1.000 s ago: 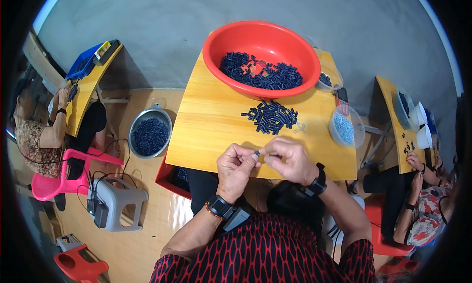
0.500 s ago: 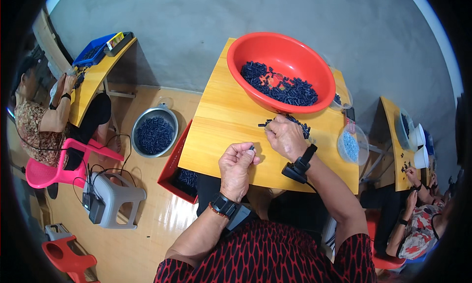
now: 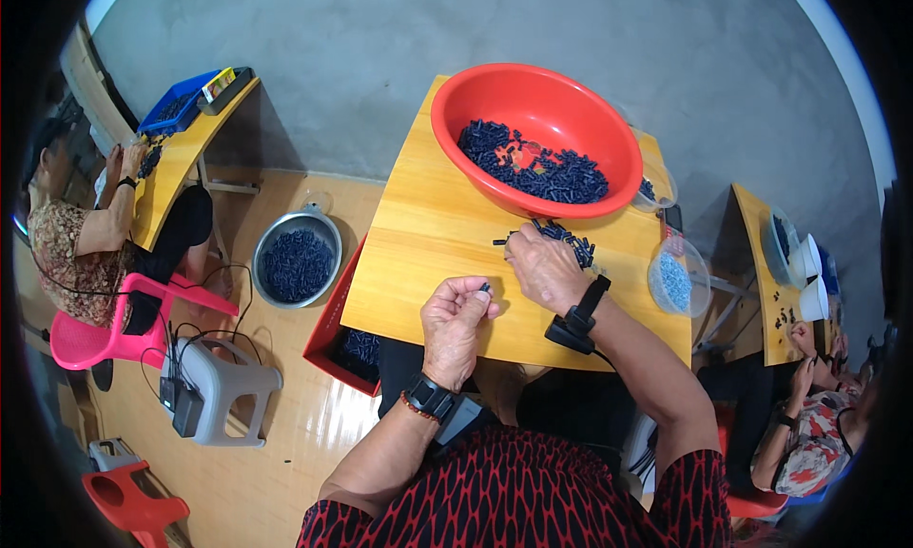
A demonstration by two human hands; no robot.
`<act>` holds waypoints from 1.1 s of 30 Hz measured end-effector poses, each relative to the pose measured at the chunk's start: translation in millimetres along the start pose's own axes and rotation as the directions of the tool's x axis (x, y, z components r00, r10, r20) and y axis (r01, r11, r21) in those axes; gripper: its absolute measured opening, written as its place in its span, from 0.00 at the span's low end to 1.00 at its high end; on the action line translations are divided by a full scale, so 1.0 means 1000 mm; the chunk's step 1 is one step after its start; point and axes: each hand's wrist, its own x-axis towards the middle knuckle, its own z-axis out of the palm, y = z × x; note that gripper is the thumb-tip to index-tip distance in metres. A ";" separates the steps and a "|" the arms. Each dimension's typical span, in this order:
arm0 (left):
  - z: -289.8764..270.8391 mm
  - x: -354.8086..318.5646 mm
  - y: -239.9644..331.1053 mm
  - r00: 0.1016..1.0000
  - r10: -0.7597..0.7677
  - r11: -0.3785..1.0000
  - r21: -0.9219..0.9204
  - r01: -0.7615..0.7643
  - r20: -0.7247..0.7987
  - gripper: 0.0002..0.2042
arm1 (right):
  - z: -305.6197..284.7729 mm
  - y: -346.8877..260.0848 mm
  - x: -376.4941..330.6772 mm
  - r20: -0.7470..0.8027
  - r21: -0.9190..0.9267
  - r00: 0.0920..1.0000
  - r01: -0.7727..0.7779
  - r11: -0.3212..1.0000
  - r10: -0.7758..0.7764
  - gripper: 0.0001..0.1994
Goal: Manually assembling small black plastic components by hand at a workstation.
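My left hand is closed, thumb against fingers, with a small dark cylindrical piece poking out of the pinch. It is raised over the near part of the yellow table. To its right, my right hand has its fingers bent down and pressed together beside a loose pile of small dark cylindrical pieces. Whatever those fingertips grip is hidden behind the hand. Just past both hands, a large red basin contains many more of the dark pieces.
A clear tub of light blue bits stands right of my right hand, near another clear tub. On the floor at left are a metal bowl, a red crate and a grey stool. Co-workers sit at tables on both sides.
My right hand has drawn slightly nearer to me and its fingers have turned lower beside the pile. My left hand keeps its pinch, almost still. The whole view has shifted a little.
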 end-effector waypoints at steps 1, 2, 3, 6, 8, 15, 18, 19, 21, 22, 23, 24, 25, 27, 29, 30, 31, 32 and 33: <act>0.000 0.000 0.000 1.000 0.001 1.000 0.007 -0.001 0.000 0.07 | -0.002 -0.001 -0.001 -0.016 -0.003 1.000 0.014 1.000 -0.014 0.05; 0.000 0.000 0.000 1.000 0.001 1.000 0.015 -0.001 0.001 0.07 | -0.004 -0.003 -0.003 -0.018 -0.002 1.000 0.013 1.000 -0.013 0.05; 0.000 -0.001 0.000 1.000 0.003 1.000 0.016 -0.003 -0.002 0.07 | -0.006 -0.006 -0.005 -0.120 0.067 0.991 0.061 0.996 -0.052 0.04; 0.000 -0.002 0.000 1.000 -0.005 1.000 0.020 0.005 -0.017 0.07 | -0.016 -0.019 -0.022 -0.224 0.286 0.975 0.082 0.955 -0.017 0.04; -0.001 -0.001 -0.001 1.000 -0.021 1.000 0.008 0.021 -0.009 0.07 | -0.020 -0.027 -0.035 -0.215 0.434 0.975 0.047 0.900 0.053 0.05; 0.006 -0.009 0.001 0.991 -0.102 0.993 0.066 0.096 0.085 0.06 | -0.026 -0.033 -0.067 0.059 0.889 0.961 -0.174 0.424 0.270 0.03; 0.010 -0.014 -0.002 0.984 -0.092 0.995 0.049 0.086 0.154 0.06 | -0.028 -0.026 -0.071 -0.034 0.886 0.982 -0.057 0.460 0.186 0.05; 0.011 -0.015 -0.002 0.982 -0.103 0.994 0.060 0.094 0.157 0.06 | -0.027 -0.025 -0.073 -0.031 0.883 0.982 -0.060 0.465 0.185 0.06; 0.011 -0.017 -0.004 0.980 -0.115 0.992 0.071 0.105 0.159 0.06 | -0.027 -0.024 -0.075 -0.029 0.881 0.982 -0.063 0.468 0.185 0.07; 0.011 -0.017 -0.005 0.980 -0.122 0.991 0.075 0.112 0.160 0.05 | -0.028 -0.024 -0.077 -0.029 0.887 0.979 -0.068 0.457 0.204 0.07; 0.011 -0.018 -0.006 0.979 -0.129 0.990 0.078 0.118 0.160 0.05 | -0.028 -0.025 -0.078 -0.030 0.892 0.975 -0.074 0.445 0.221 0.07; 0.012 -0.019 -0.007 0.978 -0.131 0.990 0.079 0.120 0.161 0.05 | -0.028 -0.027 -0.079 -0.030 0.893 0.974 -0.074 0.445 0.223 0.07; 0.012 -0.020 -0.008 0.978 -0.133 0.989 0.085 0.120 0.160 0.05 | -0.028 -0.030 -0.080 -0.018 0.911 0.965 -0.092 0.403 0.260 0.07; 0.014 -0.021 -0.008 0.978 -0.136 0.988 0.092 0.122 0.160 0.05 | -0.027 -0.032 -0.083 -0.004 0.927 0.954 -0.108 0.359 0.298 0.07; 0.017 -0.023 -0.007 0.974 -0.155 0.986 0.092 0.142 0.166 0.05 | -0.023 -0.030 -0.084 -0.013 0.932 0.954 -0.097 0.350 0.298 0.06; 0.017 -0.023 -0.007 0.974 -0.155 0.986 0.092 0.142 0.165 0.05 | -0.023 -0.030 -0.084 -0.012 0.932 0.955 -0.097 0.349 0.298 0.06; 0.017 -0.023 -0.007 0.974 -0.153 0.986 0.096 0.139 0.167 0.05 | -0.024 -0.030 -0.084 -0.013 0.925 0.956 -0.100 0.366 0.292 0.05; 0.017 -0.023 -0.007 0.974 -0.151 0.986 0.100 0.136 0.169 0.05 | -0.024 -0.030 -0.084 -0.013 0.918 0.958 -0.102 0.383 0.286 0.05; 0.018 -0.024 -0.007 0.974 -0.151 0.986 0.099 0.136 0.169 0.05 | -0.024 -0.030 -0.084 -0.013 0.918 0.958 -0.102 0.383 0.285 0.05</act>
